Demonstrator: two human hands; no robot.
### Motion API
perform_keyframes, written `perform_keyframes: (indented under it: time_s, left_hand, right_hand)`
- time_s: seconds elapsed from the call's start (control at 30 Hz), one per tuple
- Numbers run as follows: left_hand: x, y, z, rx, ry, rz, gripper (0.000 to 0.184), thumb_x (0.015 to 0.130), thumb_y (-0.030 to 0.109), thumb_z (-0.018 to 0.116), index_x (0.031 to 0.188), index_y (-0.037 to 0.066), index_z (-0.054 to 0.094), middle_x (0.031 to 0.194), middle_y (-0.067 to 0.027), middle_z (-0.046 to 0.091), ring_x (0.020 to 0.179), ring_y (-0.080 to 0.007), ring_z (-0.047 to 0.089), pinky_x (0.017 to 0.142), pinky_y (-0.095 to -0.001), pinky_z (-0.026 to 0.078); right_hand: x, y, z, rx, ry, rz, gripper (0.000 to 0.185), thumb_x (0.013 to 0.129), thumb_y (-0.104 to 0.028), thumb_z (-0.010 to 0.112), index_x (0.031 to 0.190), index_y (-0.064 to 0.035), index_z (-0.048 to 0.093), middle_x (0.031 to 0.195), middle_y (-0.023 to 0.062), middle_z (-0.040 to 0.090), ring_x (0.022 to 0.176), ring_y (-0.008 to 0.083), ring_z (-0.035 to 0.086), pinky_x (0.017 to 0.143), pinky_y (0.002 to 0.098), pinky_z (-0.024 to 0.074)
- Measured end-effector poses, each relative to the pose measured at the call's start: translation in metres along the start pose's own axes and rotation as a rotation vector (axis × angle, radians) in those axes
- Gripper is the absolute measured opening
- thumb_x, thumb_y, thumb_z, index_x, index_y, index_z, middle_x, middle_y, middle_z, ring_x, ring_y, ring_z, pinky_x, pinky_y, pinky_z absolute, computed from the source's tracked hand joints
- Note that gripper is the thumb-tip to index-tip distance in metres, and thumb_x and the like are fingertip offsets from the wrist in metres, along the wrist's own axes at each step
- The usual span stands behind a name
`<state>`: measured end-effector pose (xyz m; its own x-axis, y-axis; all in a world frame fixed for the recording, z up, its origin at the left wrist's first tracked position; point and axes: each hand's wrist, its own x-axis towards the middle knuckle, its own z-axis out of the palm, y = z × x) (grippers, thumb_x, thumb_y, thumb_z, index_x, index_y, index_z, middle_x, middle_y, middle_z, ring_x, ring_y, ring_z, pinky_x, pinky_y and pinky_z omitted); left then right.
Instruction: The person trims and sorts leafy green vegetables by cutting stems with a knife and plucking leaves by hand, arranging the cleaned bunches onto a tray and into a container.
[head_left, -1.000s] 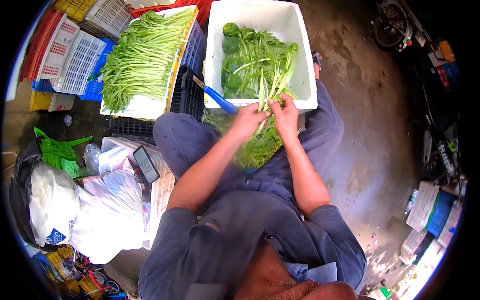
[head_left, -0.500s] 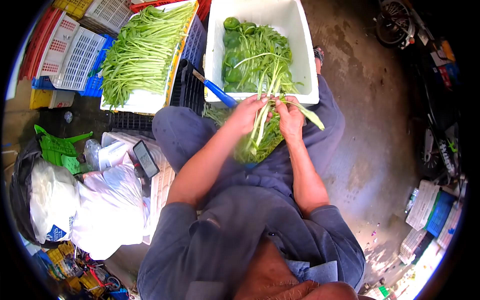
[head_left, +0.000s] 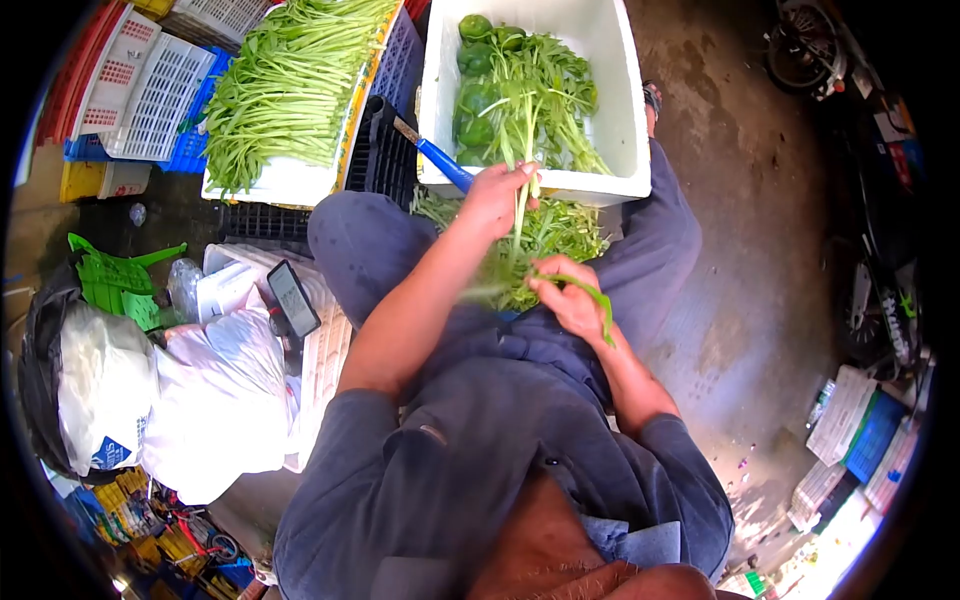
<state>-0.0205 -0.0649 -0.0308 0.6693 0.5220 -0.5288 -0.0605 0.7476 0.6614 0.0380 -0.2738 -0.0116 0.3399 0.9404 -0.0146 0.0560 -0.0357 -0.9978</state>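
My left hand (head_left: 497, 198) is closed round a few pale green stems (head_left: 522, 205), at the near edge of a white foam box (head_left: 637, 120). Below and to the right, my right hand (head_left: 570, 297) pinches a curved green leaf piece (head_left: 603, 300). Leafy greens (head_left: 545, 85) and dark green round vegetables (head_left: 475, 95) lie inside the box. Under my hands, between my legs, is a heap of loose greens (head_left: 560, 232). A blue-handled knife (head_left: 443, 164) rests at the box's left corner, blade pointing up and left.
Long-stemmed greens (head_left: 290, 95) are piled on a white tray (head_left: 290, 185) at the upper left. Stacked crates (head_left: 160, 105), a phone (head_left: 293, 298) and white bags (head_left: 220, 410) are at the left. A motorcycle wheel (head_left: 803, 48) shows at the upper right.
My right hand has come away from the stems, down toward my lap, with a leaf piece in it. My left hand still grips the stems. The box appears slightly shifted right in view.
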Motion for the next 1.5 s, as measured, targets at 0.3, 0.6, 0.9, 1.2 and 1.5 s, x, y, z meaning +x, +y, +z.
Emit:
perform_keyframes:
  time_s: [0.3, 0.6, 0.9, 1.2, 1.5]
  left_hand:
    - [-0.006, 0.013, 0.008, -0.045, -0.094, 0.072, 0.021, 0.098, 0.015, 0.064, 0.108, -0.003, 0.063, 0.092, -0.0090, 0.066, 0.077, -0.0203, 0.065, 0.069, -0.0340, 0.057]
    - [-0.022, 0.013, 0.019, 0.222, -0.131, 0.122, 0.026, 0.098, 0.015, 0.063, 0.112, -0.007, 0.067, 0.100, -0.0103, 0.068, 0.085, -0.0173, 0.064, 0.070, -0.0307, 0.053]
    - [-0.040, 0.011, 0.034, 0.549, -0.285, 0.096, 0.022, 0.098, 0.016, 0.064, 0.110, -0.001, 0.071, 0.096, -0.0015, 0.069, 0.082, -0.0105, 0.062, 0.075, -0.0275, 0.051]
    - [-0.029, 0.006, 0.023, 0.285, -0.126, 0.046, 0.026, 0.097, 0.016, 0.066, 0.113, -0.004, 0.068, 0.100, -0.0077, 0.071, 0.084, -0.0141, 0.066, 0.072, -0.0291, 0.055]
    - [-0.019, -0.006, 0.023, 0.248, -0.132, 0.098, 0.027, 0.095, 0.013, 0.068, 0.114, -0.006, 0.070, 0.099, -0.0083, 0.072, 0.083, -0.0122, 0.065, 0.074, -0.0265, 0.053]
  right_hand:
    - [0.001, 0.029, -0.021, -0.427, 0.071, 0.368, 0.034, 0.093, -0.023, 0.066, 0.112, 0.0038, 0.060, 0.080, 0.0146, 0.066, 0.072, 0.0223, 0.063, 0.066, 0.0344, 0.0478]
    - [0.047, -0.010, -0.062, -0.391, 0.045, 0.468, 0.032, 0.094, -0.029, 0.066, 0.093, 0.0030, 0.068, 0.074, 0.0158, 0.064, 0.072, 0.0215, 0.063, 0.071, 0.0364, 0.0495]
    - [0.074, -0.003, -0.032, 0.833, 0.285, 0.475, 0.032, 0.104, -0.028, 0.055, 0.115, -0.0002, 0.065, 0.097, 0.0057, 0.067, 0.085, 0.0189, 0.062, 0.073, 0.0356, 0.0523]
    - [0.077, 0.028, -0.035, 0.662, 0.413, 0.386, 0.010, 0.100, -0.010, 0.057, 0.107, -0.0029, 0.060, 0.097, 0.0102, 0.067, 0.084, 0.0222, 0.067, 0.078, 0.0408, 0.0585]
    - [0.060, 0.030, 0.007, 0.570, 0.339, 0.293, 0.019, 0.095, -0.004, 0.060, 0.114, -0.0012, 0.062, 0.097, 0.0017, 0.068, 0.079, 0.0070, 0.060, 0.073, 0.0228, 0.0481]
